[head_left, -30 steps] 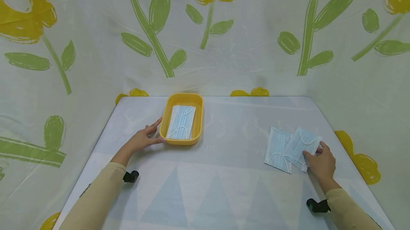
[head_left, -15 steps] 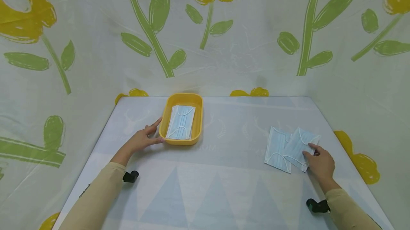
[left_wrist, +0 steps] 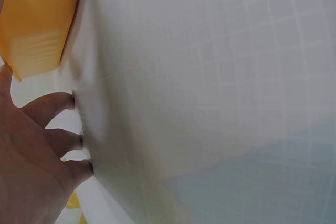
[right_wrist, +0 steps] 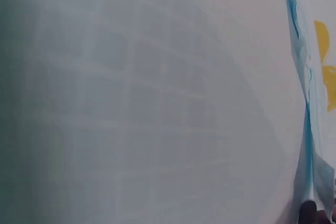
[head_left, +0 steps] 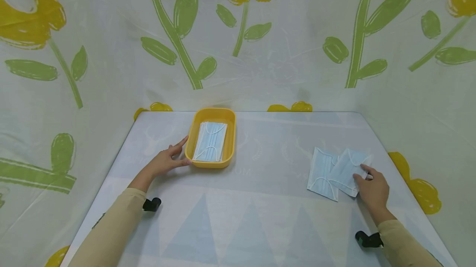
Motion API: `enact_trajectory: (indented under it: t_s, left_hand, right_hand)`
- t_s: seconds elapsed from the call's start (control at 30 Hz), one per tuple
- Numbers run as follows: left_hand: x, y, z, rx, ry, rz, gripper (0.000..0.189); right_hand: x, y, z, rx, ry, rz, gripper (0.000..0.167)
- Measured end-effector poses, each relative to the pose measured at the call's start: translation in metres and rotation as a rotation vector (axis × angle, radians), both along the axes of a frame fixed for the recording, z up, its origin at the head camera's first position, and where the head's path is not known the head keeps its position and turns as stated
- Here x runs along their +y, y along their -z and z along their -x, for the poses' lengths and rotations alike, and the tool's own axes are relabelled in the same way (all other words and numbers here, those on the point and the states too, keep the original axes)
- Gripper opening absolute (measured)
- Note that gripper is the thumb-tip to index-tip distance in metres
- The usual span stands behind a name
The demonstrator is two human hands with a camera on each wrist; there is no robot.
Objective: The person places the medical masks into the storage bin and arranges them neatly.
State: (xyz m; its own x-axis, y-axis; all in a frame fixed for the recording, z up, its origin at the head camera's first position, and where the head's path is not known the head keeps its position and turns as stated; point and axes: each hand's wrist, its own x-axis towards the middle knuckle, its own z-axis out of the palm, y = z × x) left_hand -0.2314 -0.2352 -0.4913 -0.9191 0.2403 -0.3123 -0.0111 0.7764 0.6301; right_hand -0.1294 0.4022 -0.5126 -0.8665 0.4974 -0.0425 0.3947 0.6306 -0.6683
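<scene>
Near the back left of the table is a yellow tray (head_left: 210, 165) with pale blue face masks (head_left: 211, 141) lying in it. My left hand (head_left: 163, 163) touches the tray's left side, thumb at the near corner and fingers spread. In the left wrist view several fingertips rest against the table below the tray wall. At the right, two face masks overlap. My right hand (head_left: 374, 190) pinches the right edge of the upper mask (head_left: 346, 171) between thumb and fingers. The lower mask (head_left: 320, 174) lies flat to its left. Right wrist view: the pinched mask appears edge-on.
A pale patterned cloth covers the table (head_left: 260, 217). Fabric walls with printed yellow flowers rise behind and at both sides. A black device (head_left: 151, 205) sits by the left wrist, another (head_left: 368, 239) by the right.
My right fingers have slid from the mask's far right corner down and inward, closing on its edge. The upper mask's right edge now bends up slightly. The left hand and tray stay still.
</scene>
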Motion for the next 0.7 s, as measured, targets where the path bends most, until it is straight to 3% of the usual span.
enact_trajectory:
  t_s: [0.23,0.7]
  left_hand:
    - [0.0,0.0,0.0,-0.006,-0.007,-0.004,0.103]
    - [0.0,0.001,0.001,-0.004,-0.003,-0.005,0.103]
  right_hand:
    - [0.002,-0.005,0.005,0.012,0.077,0.087,0.05]
    - [0.001,-0.016,0.008,0.067,0.153,0.222,0.052]
